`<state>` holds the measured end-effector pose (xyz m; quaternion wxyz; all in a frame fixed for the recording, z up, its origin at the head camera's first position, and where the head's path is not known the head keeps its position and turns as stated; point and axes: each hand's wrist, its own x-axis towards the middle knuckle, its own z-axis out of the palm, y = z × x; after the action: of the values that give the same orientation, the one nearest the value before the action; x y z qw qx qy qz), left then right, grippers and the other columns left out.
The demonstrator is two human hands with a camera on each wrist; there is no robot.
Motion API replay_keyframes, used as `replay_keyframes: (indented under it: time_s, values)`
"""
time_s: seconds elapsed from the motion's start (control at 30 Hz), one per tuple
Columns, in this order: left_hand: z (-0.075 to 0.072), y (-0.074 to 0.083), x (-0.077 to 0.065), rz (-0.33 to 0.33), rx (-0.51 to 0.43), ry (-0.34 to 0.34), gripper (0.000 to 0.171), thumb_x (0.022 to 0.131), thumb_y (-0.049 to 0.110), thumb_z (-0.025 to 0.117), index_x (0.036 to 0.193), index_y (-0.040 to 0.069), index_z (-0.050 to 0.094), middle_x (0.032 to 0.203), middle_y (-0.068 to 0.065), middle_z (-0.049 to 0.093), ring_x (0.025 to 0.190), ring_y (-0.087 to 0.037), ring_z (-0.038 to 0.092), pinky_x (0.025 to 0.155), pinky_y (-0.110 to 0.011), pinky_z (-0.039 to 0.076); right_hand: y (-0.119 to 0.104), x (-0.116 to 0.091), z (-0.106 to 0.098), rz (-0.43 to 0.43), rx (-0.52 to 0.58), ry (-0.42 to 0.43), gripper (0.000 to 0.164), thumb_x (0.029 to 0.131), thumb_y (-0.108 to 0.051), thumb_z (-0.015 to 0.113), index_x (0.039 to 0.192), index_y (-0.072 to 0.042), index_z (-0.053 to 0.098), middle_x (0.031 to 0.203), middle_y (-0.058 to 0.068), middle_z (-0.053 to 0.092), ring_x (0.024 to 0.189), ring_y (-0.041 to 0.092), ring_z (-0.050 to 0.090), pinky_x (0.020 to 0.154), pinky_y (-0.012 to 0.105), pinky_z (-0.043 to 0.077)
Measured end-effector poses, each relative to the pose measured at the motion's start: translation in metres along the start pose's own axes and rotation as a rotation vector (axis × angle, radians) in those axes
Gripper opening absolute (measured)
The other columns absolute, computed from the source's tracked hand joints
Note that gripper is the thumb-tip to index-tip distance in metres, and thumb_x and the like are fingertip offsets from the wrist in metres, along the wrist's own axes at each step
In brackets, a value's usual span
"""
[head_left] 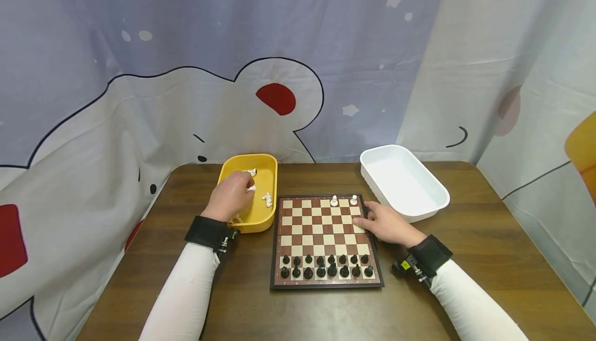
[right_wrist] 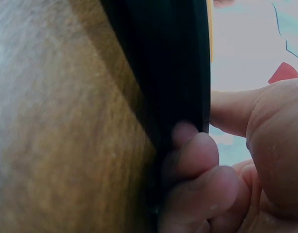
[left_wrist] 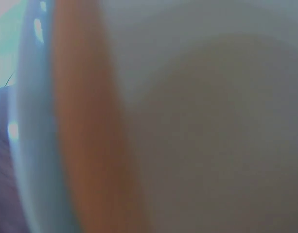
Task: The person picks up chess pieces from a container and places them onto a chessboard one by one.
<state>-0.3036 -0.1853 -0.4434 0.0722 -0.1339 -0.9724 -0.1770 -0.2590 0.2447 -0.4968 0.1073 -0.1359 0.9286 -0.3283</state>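
Note:
My left hand [head_left: 230, 193] reaches down into a yellow tray [head_left: 274, 191], its fingers among white chess pieces [head_left: 267, 199]. One white piece [head_left: 251, 188] shows right at the fingertips; I cannot tell whether they pinch it. The left wrist view is mostly blur. With my right hand [head_left: 388, 223] I grip the right edge of a chessboard [head_left: 307, 227], thumb on top and fingers [right_wrist: 202, 189] curled against its dark side. Two white pieces [head_left: 334, 201] stand at the board's far right. Black pieces [head_left: 321, 271] fill the two near rows.
An oblong white tray [head_left: 405, 180] stands at the back right, just beyond the board's corner. All of it sits on a brown wooden table [head_left: 326, 315]. A patterned curtain [head_left: 209, 113] hangs behind the far table edge.

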Motion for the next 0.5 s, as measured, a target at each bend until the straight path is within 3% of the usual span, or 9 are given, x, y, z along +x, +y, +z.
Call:
replay_keyframes:
  time_s: [0.13,0.5]
  values:
    - [0.0012,0.0005,0.0004,0.021,-0.01,0.025,0.019,0.101,0.008,0.075,0.118,0.0,0.078,0.112,-0.015,0.071,0.097,-0.029,0.067,0.088,-0.049,0.061,0.001,0.001,0.0,0.007,-0.004,0.007,0.088,0.111,-0.042,0.068,0.16,0.022,0.034,0.087,0.003,0.074,0.067,0.015,0.065,0.061,0.033,0.048]
    - [-0.0006,0.004,-0.0002,0.045,-0.044,0.065,0.022,0.1,0.006,0.074,0.12,-0.003,0.078,0.114,-0.018,0.071,0.1,-0.031,0.068,0.092,-0.048,0.061,0.0015,0.0008,-0.0005,0.001,0.004,0.005,0.087,0.111,-0.042,0.068,0.161,0.021,0.033,0.078,0.002,0.07,0.058,0.014,0.06,0.056,0.033,0.044]
